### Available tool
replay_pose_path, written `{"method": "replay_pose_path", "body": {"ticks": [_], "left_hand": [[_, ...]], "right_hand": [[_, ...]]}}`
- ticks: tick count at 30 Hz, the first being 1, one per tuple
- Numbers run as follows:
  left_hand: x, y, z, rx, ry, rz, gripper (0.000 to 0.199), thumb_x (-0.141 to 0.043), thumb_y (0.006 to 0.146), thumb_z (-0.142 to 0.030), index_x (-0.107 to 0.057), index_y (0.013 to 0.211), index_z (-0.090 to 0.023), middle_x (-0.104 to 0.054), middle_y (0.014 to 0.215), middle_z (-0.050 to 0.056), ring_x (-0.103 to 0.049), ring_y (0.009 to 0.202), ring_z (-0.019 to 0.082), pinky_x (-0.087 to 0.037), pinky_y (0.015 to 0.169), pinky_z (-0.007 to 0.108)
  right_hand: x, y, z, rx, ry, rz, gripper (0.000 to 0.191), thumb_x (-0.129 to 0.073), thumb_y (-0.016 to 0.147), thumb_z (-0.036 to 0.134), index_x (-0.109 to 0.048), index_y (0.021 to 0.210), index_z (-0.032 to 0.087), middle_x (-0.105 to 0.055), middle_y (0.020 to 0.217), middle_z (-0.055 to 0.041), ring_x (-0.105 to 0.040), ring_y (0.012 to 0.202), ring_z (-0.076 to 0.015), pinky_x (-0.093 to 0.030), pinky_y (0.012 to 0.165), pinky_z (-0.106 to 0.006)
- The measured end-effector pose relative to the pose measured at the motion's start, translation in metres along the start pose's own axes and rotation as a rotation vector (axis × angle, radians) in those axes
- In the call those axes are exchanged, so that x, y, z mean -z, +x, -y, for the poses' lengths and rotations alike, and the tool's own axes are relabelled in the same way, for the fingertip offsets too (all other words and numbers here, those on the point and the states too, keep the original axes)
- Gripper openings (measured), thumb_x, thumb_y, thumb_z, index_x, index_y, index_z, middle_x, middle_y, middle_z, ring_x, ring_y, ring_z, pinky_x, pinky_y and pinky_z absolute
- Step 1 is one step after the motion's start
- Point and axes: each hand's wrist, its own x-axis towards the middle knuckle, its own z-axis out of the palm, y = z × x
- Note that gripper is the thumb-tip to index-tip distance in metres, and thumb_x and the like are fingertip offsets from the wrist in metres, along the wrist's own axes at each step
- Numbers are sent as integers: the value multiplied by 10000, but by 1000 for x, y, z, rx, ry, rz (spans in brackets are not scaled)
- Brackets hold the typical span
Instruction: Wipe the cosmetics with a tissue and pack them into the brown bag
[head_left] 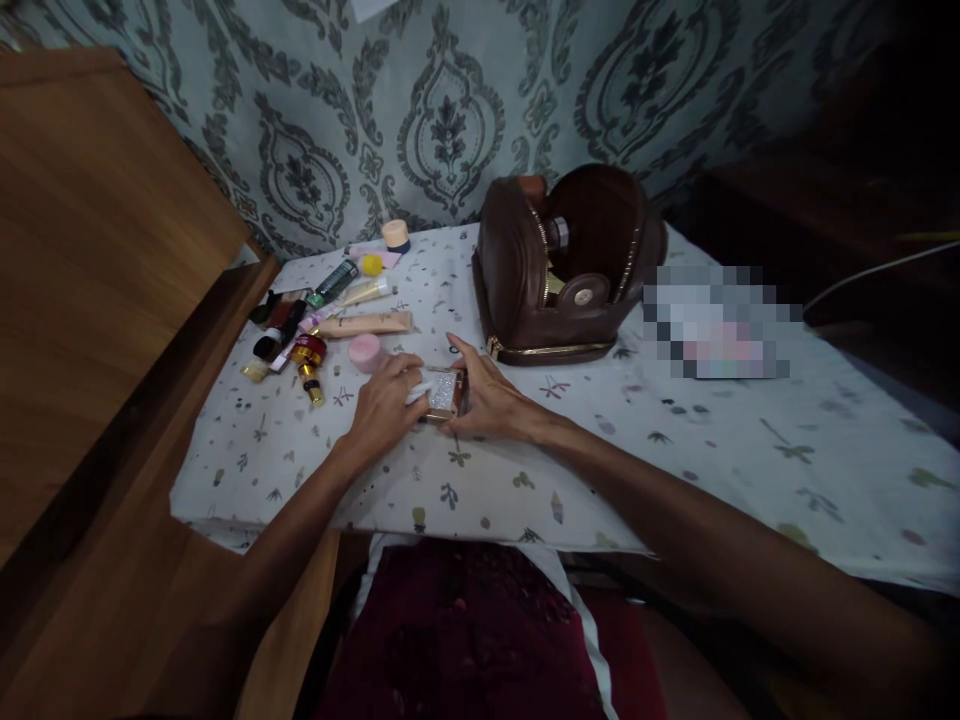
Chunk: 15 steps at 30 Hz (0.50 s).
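Between my two hands, just above the table's cloth, is a small glittery silver case with gold-coloured edges. My left hand grips its left side and also has something small and white at the fingertips. My right hand holds the case's right side between thumb and fingers. Close behind my left hand stands a pink round jar. Behind my right hand a brown leather bag stands unzipped, with a bottle showing inside.
Several tubes and bottles, among them a peach tube and a red-and-gold jar, lie on the left of the patterned cloth. A wooden panel rises at the left. A blurred-out item lies right of the bag.
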Motion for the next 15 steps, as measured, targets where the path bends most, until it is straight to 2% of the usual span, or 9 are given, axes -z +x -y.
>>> {"method": "replay_pose_path", "body": {"ticks": [3, 6, 9, 12, 15], "left_hand": [[-5, 4, -2, -102, -75, 14, 127, -536, 794, -87, -612, 817, -186, -671, 1099, 55, -564, 1093, 221, -486, 907, 339], [-8, 6, -4, -103, -73, 22, 128, -510, 794, -88, -569, 756, -196, -649, 861, 41, -590, 895, 200, -488, 798, 319], [-8, 11, -6, -61, -75, 3, 149, -502, 820, -115, -480, 706, -207, -567, 736, 12, -551, 741, 177, -453, 704, 297], [-10, 21, -9, 27, -133, -78, 121, -484, 916, -216, -456, 798, -211, -540, 739, -7, -532, 707, 163, -434, 680, 285], [-16, 29, -17, 31, -137, -143, 124, -471, 965, -318, -458, 952, -195, -578, 886, 32, -557, 823, 181, -453, 753, 304]], "right_hand": [[0, 0, 1, 4, -3, 13, 1288, -846, 559, 347, -57, 1561, 163, -583, 1158, -134, -522, 1164, -353, -410, 997, -536], [2, 0, 3, 11, -15, 26, 1257, -829, 580, 326, -60, 1559, 159, -601, 1103, -119, -514, 1179, -353, -409, 996, -542], [3, 0, 5, 8, -24, 23, 1256, -825, 583, 324, -51, 1560, 175, -553, 1227, -153, -470, 1244, -359, -417, 1001, -524], [2, 0, 5, -20, -20, 21, 1280, -832, 576, 359, -38, 1559, 159, -466, 1365, -199, -425, 1301, -376, -396, 1028, -532], [1, -1, 1, -6, -1, 0, 1313, -839, 560, 402, -21, 1557, 158, -384, 1450, -215, -378, 1350, -385, -342, 1078, -545]]}}
